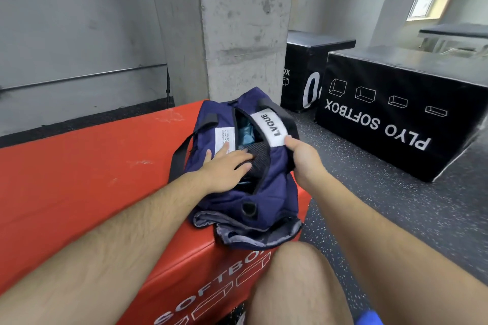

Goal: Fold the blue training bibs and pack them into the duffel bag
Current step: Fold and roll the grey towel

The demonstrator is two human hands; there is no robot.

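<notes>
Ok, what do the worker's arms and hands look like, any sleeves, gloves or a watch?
No sleeves show: the left arm and right arm are bare and hairy down to the frame's edge. The left hand and right hand wear no gloves, and no watch, band or ring is visible.

Left hand [227,166] flat, pressing — right hand [303,158] pinching bag handle [269,126].

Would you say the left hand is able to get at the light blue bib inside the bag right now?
Probably yes. The right hand holds the bag open, the left hand rests flat at the opening's near end, and the bib lies uncovered just beyond it.
</notes>
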